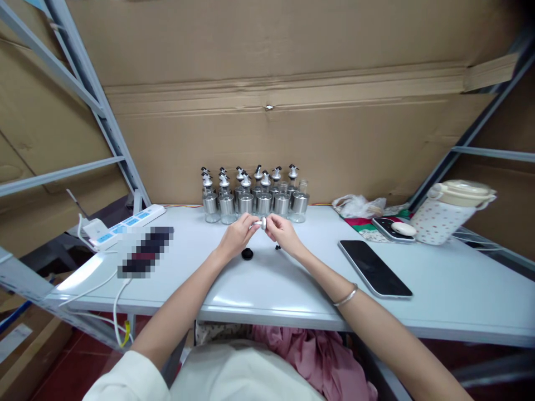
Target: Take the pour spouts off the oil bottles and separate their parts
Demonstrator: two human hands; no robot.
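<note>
Silver-coloured pourer fitting (263, 223), one: pinched between left hand (234, 238) and right hand (285, 234), over mid-tabletop (313, 284). Steel-banded glass bottles (263, 203), twelve: two rows, back edge; ten pourer-topped. Black round cap (247, 254), one: nearer front edge.

A small silvery fitting (263, 223) with a rounded, flared part was pinched between both hands (236, 236) (285, 233), its ends partly covered from view.
</note>
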